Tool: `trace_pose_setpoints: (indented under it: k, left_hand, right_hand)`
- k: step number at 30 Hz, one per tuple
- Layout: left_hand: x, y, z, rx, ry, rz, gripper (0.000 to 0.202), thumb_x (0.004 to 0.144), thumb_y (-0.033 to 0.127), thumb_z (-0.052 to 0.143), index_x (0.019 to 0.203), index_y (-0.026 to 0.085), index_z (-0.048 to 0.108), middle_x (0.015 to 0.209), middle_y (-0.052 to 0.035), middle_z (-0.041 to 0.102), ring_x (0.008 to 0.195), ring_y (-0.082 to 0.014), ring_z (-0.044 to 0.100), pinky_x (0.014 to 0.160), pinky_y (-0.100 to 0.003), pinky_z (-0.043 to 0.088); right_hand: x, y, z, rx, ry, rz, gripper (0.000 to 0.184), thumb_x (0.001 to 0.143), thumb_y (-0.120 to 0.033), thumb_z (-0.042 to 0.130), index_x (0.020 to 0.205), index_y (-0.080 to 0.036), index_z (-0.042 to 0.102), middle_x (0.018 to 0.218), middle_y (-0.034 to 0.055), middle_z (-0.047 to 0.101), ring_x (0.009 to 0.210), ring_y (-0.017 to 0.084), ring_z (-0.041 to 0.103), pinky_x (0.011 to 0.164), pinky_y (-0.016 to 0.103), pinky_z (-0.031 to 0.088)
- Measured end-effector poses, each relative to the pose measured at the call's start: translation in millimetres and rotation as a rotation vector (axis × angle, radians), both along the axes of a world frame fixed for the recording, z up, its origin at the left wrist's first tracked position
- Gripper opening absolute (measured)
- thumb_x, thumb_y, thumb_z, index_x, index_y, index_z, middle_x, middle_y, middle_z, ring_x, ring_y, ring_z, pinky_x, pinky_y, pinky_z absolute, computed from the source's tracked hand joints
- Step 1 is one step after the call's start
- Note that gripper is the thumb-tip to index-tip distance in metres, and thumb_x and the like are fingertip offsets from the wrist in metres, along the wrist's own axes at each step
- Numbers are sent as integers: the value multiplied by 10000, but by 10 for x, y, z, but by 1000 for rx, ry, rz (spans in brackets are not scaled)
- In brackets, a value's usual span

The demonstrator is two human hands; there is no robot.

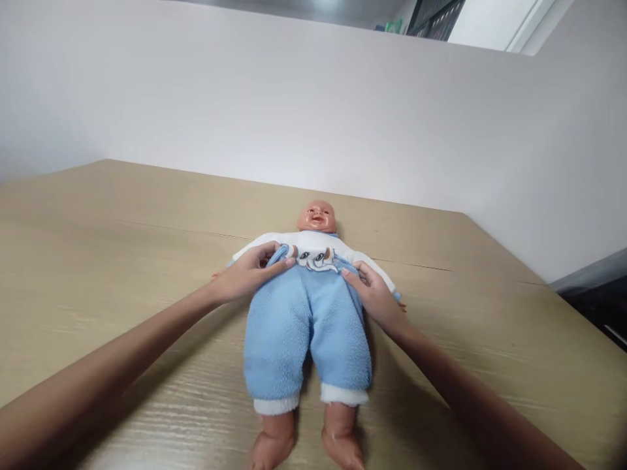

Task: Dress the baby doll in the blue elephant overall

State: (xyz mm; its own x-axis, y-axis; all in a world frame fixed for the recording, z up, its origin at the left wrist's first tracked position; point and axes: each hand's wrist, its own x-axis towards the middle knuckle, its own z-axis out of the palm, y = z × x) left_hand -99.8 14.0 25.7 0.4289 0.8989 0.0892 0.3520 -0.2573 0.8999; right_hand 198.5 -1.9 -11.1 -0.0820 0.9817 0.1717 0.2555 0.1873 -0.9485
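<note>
Trousers [306,326] in left hand [245,279], right hand [375,294]

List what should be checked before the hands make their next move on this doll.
1. Doll lying flat on its back on the table: ok.
2. Left hand pinching the trousers at the waist: ok.
3. Right hand gripping the waist on its side: cannot tell; its fingers touch the fabric.
4. Both feet out of the cuffs: ok.
5. Shirt free of the waistband: cannot tell.
</note>
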Motion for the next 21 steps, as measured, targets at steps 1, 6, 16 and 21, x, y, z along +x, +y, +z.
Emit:
trace_pose_setpoints:
  k: [1, 6, 16, 21]
  left_hand:
    - [-8, 23, -71, 4, 12, 6, 473, 1047, 633, 637, 1140, 171, 682, 1054, -33, 663, 970, -207, 596, 857, -309, 486]
    - [-11, 92, -438, -84, -105, 5, 540, 1038, 684, 620, 1224, 188, 727, 1186, -64, 732, 1147, -288, 639, 997, -358, 477]
    - [-472, 162, -469, -247, -100, -173, 310, 997, 503, 670, 1108, 228, 757, 1218, -74, 731, 1216, -314, 617, 1098, -396, 467]
    - [-639, 190, -476, -273, -101, -373, 396, 945, 437, 812, 1297, 270, 741, 1353, -80, 718, 1316, -323, 626, 1164, -425, 460]
  right_hand:
    - [14, 4, -66, 17, -47, -18, 347, 978, -572, 704, 937, -229, 675, 877, -17, 643, 885, 210, 593, 867, 339, 489]
    - [21, -15, -241, -178, 140, 103, 445, 932, -694, 744, 1009, -256, 758, 1023, 24, 778, 1057, 277, 687, 1083, 415, 529]
    - [480, -1, -10, -284, 27, 436, 405, 896, -445, 798, 1261, -272, 821, 1427, 57, 772, 1430, 396, 617, 1338, 585, 324]
    - [644, -57, 20, 18, -328, 575, 609, 904, -418, 837, 1477, -258, 707, 1561, 120, 682, 1504, 422, 560, 1309, 602, 371]
